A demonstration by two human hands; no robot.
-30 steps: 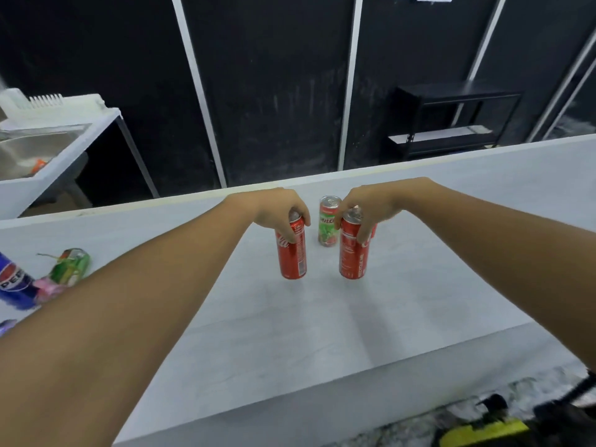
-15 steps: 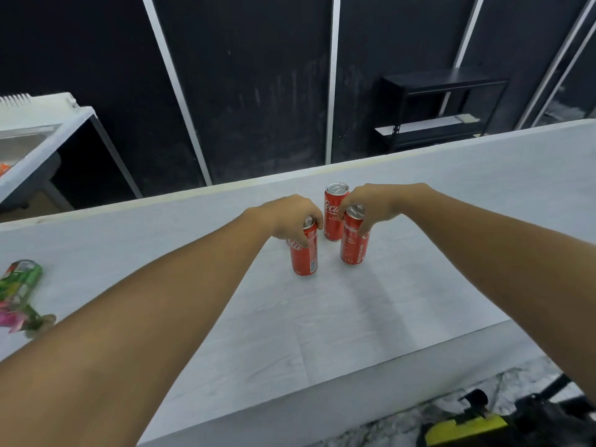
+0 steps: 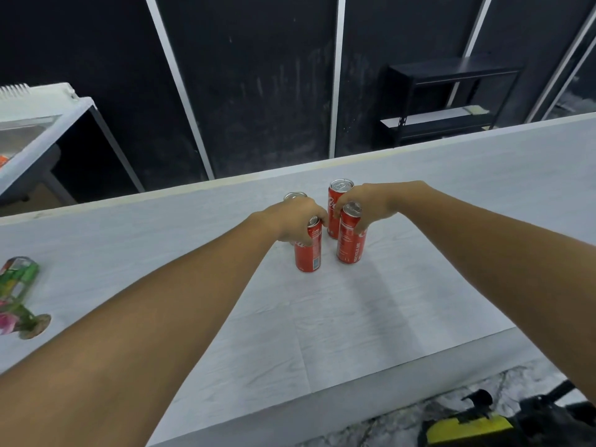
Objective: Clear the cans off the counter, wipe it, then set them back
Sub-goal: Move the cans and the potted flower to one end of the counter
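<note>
Four upright cans: red can [image 3: 308,253], red can [image 3: 350,243], red can [image 3: 335,201], and one mostly hidden can [image 3: 294,196]. One green can [image 3: 19,275] lies sideways. Two hands.

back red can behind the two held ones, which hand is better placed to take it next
Right. The right hand sits beside the back can, nearly touching it, though its grip is on the front can. The left hand is farther away.

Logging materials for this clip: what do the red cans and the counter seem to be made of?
Slim red can under the right hand: likely aluminium, glossy printed body, bare silvery top with pull tab. Pale grey counter: matte, faint woodgrain streaks with seam lines, probably laminate or a vinyl sheet; unclear which.
</note>
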